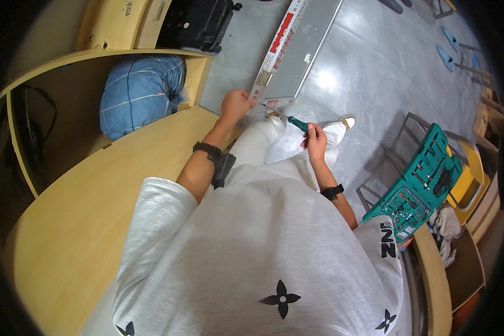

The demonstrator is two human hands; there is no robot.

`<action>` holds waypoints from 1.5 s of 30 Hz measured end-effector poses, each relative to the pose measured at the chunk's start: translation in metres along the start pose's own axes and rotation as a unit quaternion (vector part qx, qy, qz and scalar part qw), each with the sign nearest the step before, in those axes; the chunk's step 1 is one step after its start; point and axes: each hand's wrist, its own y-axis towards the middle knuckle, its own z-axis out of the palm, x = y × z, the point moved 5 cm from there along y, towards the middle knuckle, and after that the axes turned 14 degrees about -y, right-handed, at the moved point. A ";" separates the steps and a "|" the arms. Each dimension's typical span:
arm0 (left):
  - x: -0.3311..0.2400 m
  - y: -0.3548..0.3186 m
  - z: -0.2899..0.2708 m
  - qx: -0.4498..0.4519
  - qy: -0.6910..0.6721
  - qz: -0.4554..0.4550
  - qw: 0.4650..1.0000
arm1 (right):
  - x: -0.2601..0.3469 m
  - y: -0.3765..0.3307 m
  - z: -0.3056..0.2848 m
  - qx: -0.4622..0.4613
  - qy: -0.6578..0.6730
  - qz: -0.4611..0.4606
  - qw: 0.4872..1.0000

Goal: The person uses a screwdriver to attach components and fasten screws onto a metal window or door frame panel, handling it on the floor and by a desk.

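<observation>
Grips one dark-green tool (297,123) in right hand (316,143); seemingly pinches one clear plastic strip (257,92) in left hand (237,104), with one open green toolcase (415,180) rightward.

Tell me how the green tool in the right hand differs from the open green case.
The green tool is small and slim; the green case is broad and far larger. The tool is held in the right hand; the case lies open off to the right, unheld. Both are green.
</observation>
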 end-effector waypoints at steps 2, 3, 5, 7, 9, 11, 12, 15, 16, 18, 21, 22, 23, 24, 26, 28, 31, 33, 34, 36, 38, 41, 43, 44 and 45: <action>-0.003 -0.003 -0.004 -0.005 0.009 -0.003 1.000 | -0.001 0.001 0.003 0.039 -0.016 0.072 0.997; -0.005 -0.001 -0.003 0.003 0.013 0.000 1.000 | -0.002 0.004 0.004 0.030 -0.019 0.050 0.998; -0.007 0.002 -0.002 0.012 0.016 0.002 1.000 | -0.012 0.011 0.006 0.002 -0.027 -0.050 0.998; -0.005 0.001 -0.002 0.020 0.013 -0.019 1.000 | 0.008 0.004 0.007 -0.021 -0.062 -0.149 0.987; -0.008 -0.001 -0.003 0.011 0.025 -0.011 1.000 | 0.017 0.001 0.004 0.008 -0.064 -0.031 0.997; -0.011 -0.003 -0.004 0.005 0.036 -0.003 0.999 | 0.020 0.000 0.000 0.036 -0.064 0.088 0.993; -0.011 -0.002 -0.005 0.006 0.046 -0.009 0.999 | 0.021 0.005 0.002 0.065 -0.078 0.112 0.988; -0.015 -0.001 -0.006 0.018 0.059 -0.021 0.998 | 0.021 0.009 0.006 0.045 -0.076 0.039 0.995; -0.016 0.001 -0.005 0.024 0.062 -0.029 0.997 | 0.017 0.011 0.005 0.000 -0.061 -0.061 0.996; -0.012 0.005 -0.003 0.036 0.051 -0.037 0.997 | 0.016 0.009 0.001 -0.018 -0.123 -0.148 0.981; -0.004 0.002 -0.001 0.029 0.037 -0.040 0.998 | 0.023 0.002 0.004 -0.007 -0.076 -0.108 0.991; -0.006 0.001 -0.001 0.015 0.032 -0.029 0.999 | 0.028 0.001 0.004 -0.009 -0.075 -0.107 0.991; -0.007 0.001 0.000 0.018 0.033 -0.027 0.999 | 0.029 0.002 0.003 -0.006 -0.076 -0.067 0.995; -0.007 0.000 -0.002 0.011 0.036 -0.028 0.999 | 0.030 0.001 0.002 -0.002 -0.077 -0.027 0.997; -0.006 -0.002 -0.002 0.007 0.039 -0.029 0.999 | 0.030 0.004 0.001 -0.005 -0.084 -0.003 0.996; -0.004 0.001 -0.002 0.000 0.042 -0.022 0.999 | 0.031 0.010 0.000 -0.009 -0.090 0.018 0.996; -0.003 0.000 -0.002 -0.005 0.045 -0.021 0.999 | 0.031 0.015 0.002 0.029 -0.016 0.079 0.996; -0.005 0.001 -0.003 0.004 0.044 -0.020 0.999 | 0.025 0.016 0.005 0.061 0.081 0.176 0.979; -0.005 0.001 -0.002 0.013 0.043 -0.021 0.999 | 0.026 0.018 0.004 0.059 0.082 0.176 0.979; -0.007 -0.001 -0.002 0.011 0.052 -0.026 0.998 | 0.022 0.021 0.003 0.062 0.116 0.236 0.963; -0.012 -0.001 0.000 0.009 0.058 -0.029 0.998 | 0.022 0.025 0.001 0.067 0.115 0.246 0.960; -0.012 -0.001 -0.004 -0.002 0.053 -0.017 0.998 | 0.026 0.019 0.000 0.110 0.093 0.218 0.965; -0.017 0.002 -0.005 0.016 0.071 -0.010 0.997 | 0.029 0.016 -0.003 0.169 0.065 0.189 0.965; -0.019 0.000 -0.007 0.012 0.066 -0.006 0.998 | 0.029 0.011 -0.008 0.176 0.041 0.177 0.968; -0.016 -0.001 -0.010 -0.024 0.058 0.007 0.998 | 0.035 0.010 -0.018 0.157 0.020 0.170 0.973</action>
